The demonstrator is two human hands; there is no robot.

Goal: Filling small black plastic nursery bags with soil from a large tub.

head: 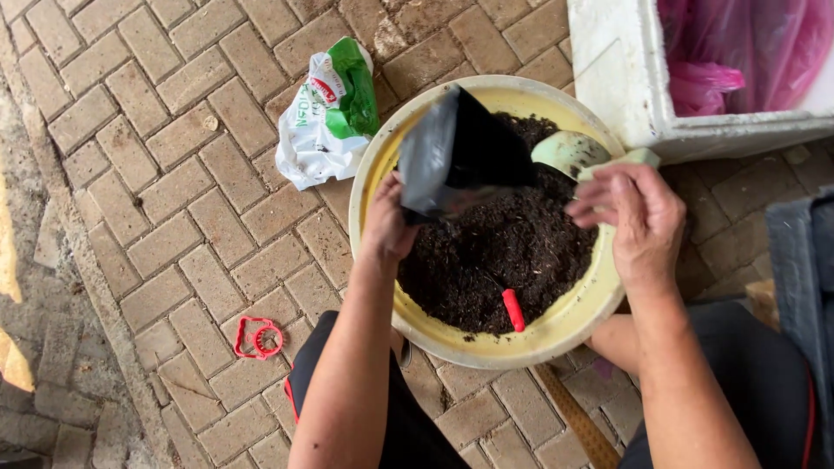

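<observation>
Left hand: left hand (pixel 388 227) comes up from the bottom edge of the view with the forearm almost straight; its fingers are closed around the lower end of a black bag (pixel 460 156), over the left edge of the basin.
Right hand: right hand (pixel 637 217) reaches in from the lower right, back of the hand upward, fingers curled around the handle of a pale green scoop (pixel 573 152); it sits over the right rim of the basin.
Black bag: a soft plastic planting bag, held tilted with its open mouth pointing up and right, above the soil; it is between the two hands, touching only the left one.
Scoop: its bowl lies just beside the mouth of the bag, at the upper right edge of the basin; I cannot tell if they touch.
Basin: a round yellow basin (pixel 486 347) stands on the brick paving (pixel 174 174), filled with dark soil (pixel 495 252).
Red handle: a small red handle (pixel 513 310) sticks out of the soil near the lower rim.
Around: a white and green sack (pixel 326 117) lies crumpled at the upper left rim of the basin; a red plastic ring (pixel 258 337) is on the bricks, lower left; a white foam box (pixel 625 78) with pink plastic bags (pixel 747 48) stands in the upper right corner.
</observation>
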